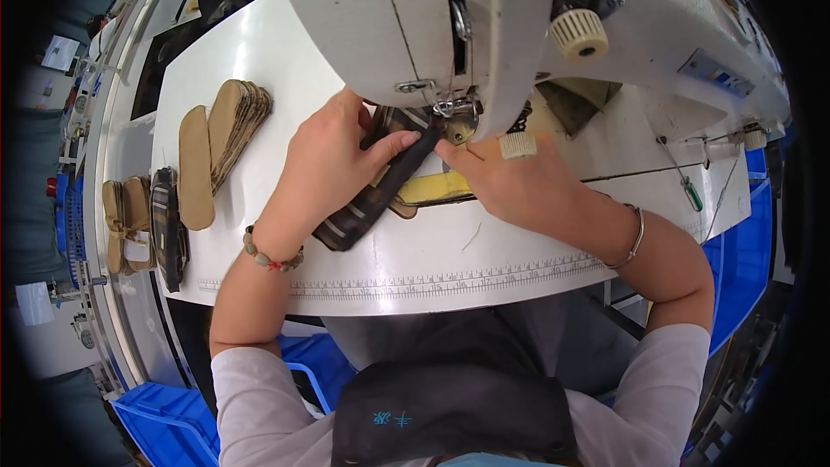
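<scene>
A dark striped fabric piece (356, 214) lies slantwise on the sewing machine's bed, its upper end at the presser foot (456, 107). My left hand (328, 160) is closed on it from the left, thumb on top, other fingers partly hidden behind the fabric. From the other side, my right hand (519, 180) pinches the fabric's edge just below the foot; most of its fingers are curled out of sight. A tan layer peeks out under the fabric, beside a yellow strip (434, 188) on the bed. Above my hands stands the white sewing machine head (406, 22).
Tan sole-shaped pieces (195, 169) and a fanned stack of them (235, 125) lie at left, near a dark striped bundle (167, 229). A green-handled screwdriver (691, 195) lies at right. A printed ruler (406, 284) edges the table; blue bins (169, 419) stand below.
</scene>
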{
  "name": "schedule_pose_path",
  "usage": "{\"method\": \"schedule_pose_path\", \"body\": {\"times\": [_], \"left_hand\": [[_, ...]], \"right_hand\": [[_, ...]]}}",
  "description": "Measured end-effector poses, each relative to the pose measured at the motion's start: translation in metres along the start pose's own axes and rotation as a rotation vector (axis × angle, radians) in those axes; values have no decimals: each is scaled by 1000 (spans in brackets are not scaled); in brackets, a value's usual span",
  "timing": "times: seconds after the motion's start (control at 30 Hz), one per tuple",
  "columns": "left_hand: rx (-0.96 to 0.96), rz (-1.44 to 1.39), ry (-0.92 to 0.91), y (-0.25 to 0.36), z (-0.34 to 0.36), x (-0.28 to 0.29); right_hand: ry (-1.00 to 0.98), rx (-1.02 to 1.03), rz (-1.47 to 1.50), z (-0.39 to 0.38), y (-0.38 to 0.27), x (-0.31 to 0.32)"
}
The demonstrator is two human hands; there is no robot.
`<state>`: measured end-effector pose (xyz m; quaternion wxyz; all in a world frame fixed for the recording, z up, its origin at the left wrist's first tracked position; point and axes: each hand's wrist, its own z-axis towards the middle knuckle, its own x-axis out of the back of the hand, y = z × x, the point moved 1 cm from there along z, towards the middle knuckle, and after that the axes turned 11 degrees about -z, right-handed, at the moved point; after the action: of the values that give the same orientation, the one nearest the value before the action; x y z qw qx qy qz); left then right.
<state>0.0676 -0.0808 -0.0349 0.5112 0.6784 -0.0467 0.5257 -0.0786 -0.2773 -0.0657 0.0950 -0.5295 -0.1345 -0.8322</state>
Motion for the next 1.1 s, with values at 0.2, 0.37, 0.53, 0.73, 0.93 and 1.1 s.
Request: {"method": "schedule_pose_path", "body": {"times": [0.2,0.37,0.53,0.73,0.93,1.1], "left_hand": [[15,-133,-32,0,5,-2],[152,-398,-72,11,9,1],[180,-398,-85,11,10,-2],[216,-358,-117,18,12,1],[201,-370,-92,11,12,-5],[108,-350,-43,-2,11,-12]], "right_hand": [[18,-20,54,1,0,0],[-1,-47,83,3,-3,4],[0,-41,48,7,1,2],[50,-36,-115,5,2,-2],[65,-27,-123,5,3,-4],[76,-56,-97,8,2,-4]]}}
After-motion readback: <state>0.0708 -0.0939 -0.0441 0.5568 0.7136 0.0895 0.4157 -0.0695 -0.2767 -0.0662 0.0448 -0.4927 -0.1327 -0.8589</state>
